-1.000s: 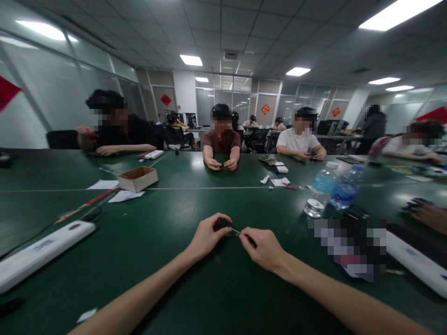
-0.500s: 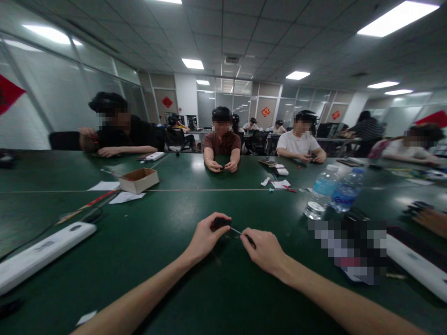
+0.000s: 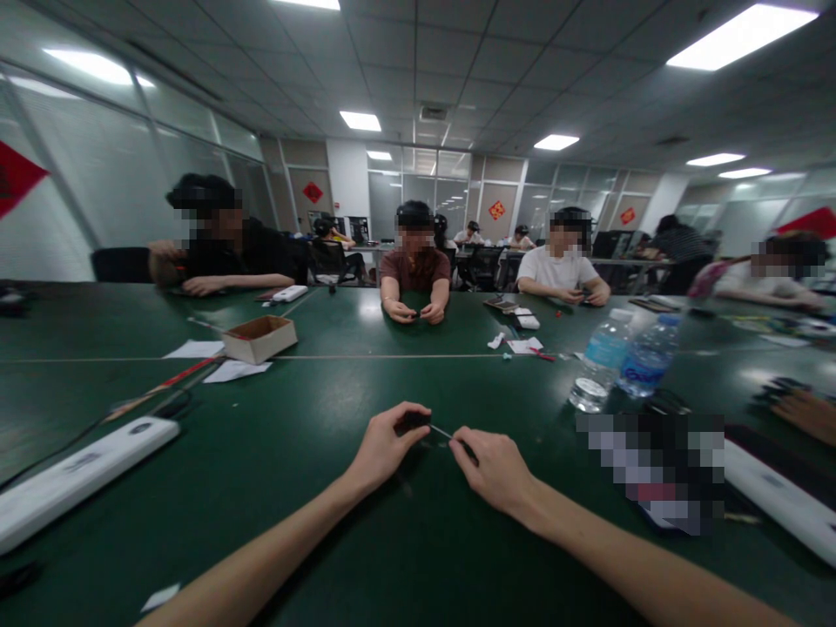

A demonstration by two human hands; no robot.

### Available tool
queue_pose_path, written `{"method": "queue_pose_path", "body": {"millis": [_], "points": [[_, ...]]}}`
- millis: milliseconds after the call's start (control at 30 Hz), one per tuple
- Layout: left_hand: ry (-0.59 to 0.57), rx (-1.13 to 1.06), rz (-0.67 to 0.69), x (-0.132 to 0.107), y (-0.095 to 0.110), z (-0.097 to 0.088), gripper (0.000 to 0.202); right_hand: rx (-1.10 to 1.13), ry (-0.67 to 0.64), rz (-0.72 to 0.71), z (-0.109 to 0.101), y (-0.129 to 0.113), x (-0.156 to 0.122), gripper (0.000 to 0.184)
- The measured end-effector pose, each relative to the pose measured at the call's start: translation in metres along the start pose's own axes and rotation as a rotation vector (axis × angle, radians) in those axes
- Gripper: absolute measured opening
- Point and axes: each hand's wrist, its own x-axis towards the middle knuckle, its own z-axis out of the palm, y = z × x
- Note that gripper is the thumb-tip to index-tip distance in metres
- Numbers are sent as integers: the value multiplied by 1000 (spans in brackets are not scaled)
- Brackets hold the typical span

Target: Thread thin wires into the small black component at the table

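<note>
My left hand (image 3: 385,442) pinches a small black block-like object (image 3: 411,421) between thumb and fingers, just above the green table; the fingers cover part of it. Opposite it, my right hand (image 3: 493,464) is closed around the dark handle of a small screwdriver (image 3: 441,432). Its thin metal shaft points left and reaches the black object near my left thumb. Whether the tip sits in the object or only touches it is too small to tell. Most of the handle is hidden in my right fingers.
Left, a white power strip (image 3: 84,479) lies near an open cardboard box (image 3: 259,340). Two water bottles (image 3: 601,361) stand to the right, before a blurred-out item (image 3: 653,466) and another white strip (image 3: 777,501). Several people sit around the green table (image 3: 313,540).
My left fingers have shifted slightly over the black object, with less of its top showing. My right hand and the screwdriver stay almost in place.
</note>
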Motion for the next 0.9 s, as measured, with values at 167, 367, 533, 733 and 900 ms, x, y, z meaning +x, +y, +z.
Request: {"method": "queue_pose_path", "body": {"millis": [167,367,533,733,900], "points": [[-24,25,15,0,0,0,23,14,-7,-10,-2,0,0,23],[-26,18,-2,0,-2,1,24,-7,-14,-1,-1,0,0,24],[7,-18,4,0,-1,1,24,-14,-3,10,0,0,0,24],[21,-20,8,-1,3,-1,25,-4,9,9,1,2,0,23],[17,-7,22,-1,3,-1,25,29,5,-1,2,2,0,23]]}}
